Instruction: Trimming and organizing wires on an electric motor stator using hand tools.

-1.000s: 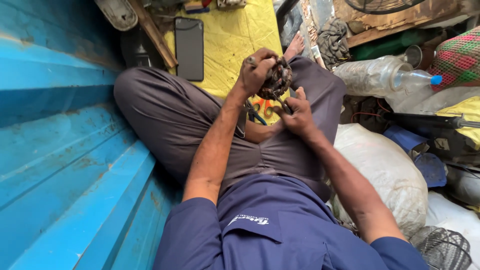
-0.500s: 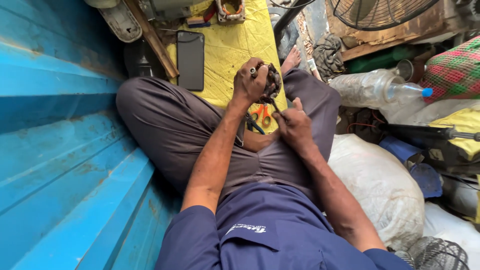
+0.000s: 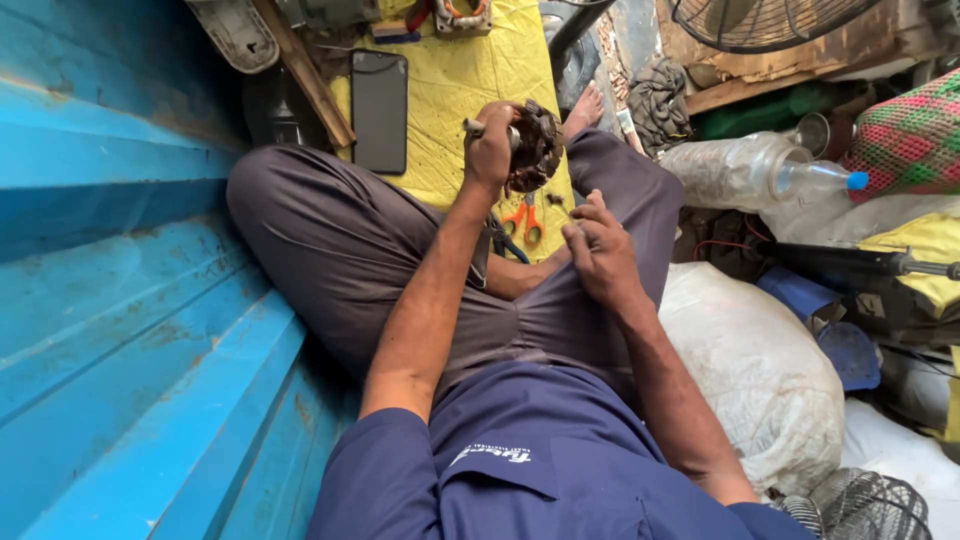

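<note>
My left hand (image 3: 492,150) grips a dark, grimy motor part (image 3: 533,148) with copper windings, held up above my crossed legs. My right hand (image 3: 598,247) is lower, over my right thigh, with thumb and fingers pinched on a small dark piece (image 3: 556,203) too small to identify. Orange-handled pliers (image 3: 524,220) lie on the yellow sheet (image 3: 450,110) just below the motor part, between my knees. I sit cross-legged in grey trousers and a blue shirt.
A blue corrugated wall (image 3: 120,280) runs along the left. A black phone (image 3: 379,110) lies on the yellow sheet. A clear plastic bottle (image 3: 760,170), a white sack (image 3: 750,370), a fan (image 3: 780,20) and assorted clutter crowd the right side.
My left hand has lifted the motor part up and away from my right hand. The right hand has dropped back toward my thigh, and the two hands are now apart.
</note>
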